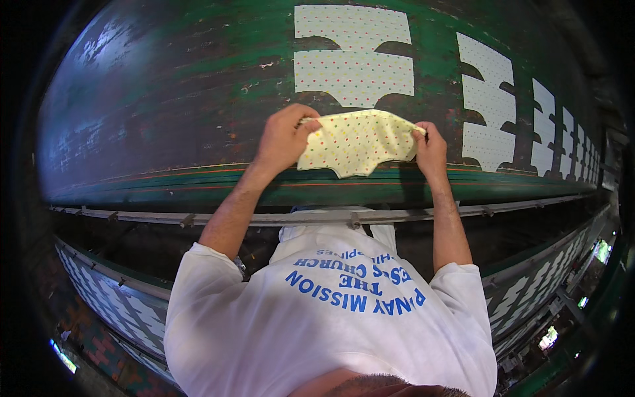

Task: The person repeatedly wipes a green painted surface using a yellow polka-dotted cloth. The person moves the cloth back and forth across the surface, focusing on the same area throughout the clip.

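Observation:
A pale yellow fabric piece (pixel 357 141) with red, green and yellow dots is stretched between my two hands above the near edge of a long green and dark table (pixel 198 119). My left hand (pixel 292 134) pinches its upper left corner between thumb and fingers. At its upper right corner, my right hand (pixel 430 144) grips the edge the same way. Just beyond the held piece lie white dotted fabric pieces (pixel 354 74) with curved cutouts, flat on the table, one above the other. The fingertips behind the cloth are partly hidden.
More white dotted pieces (pixel 488 114) lie in columns along the table to the right. A metal rail (pixel 307 218) with small brackets runs along the near edge, between the table and my body. Behind me, other tables carry white cut shapes (pixel 114 307).

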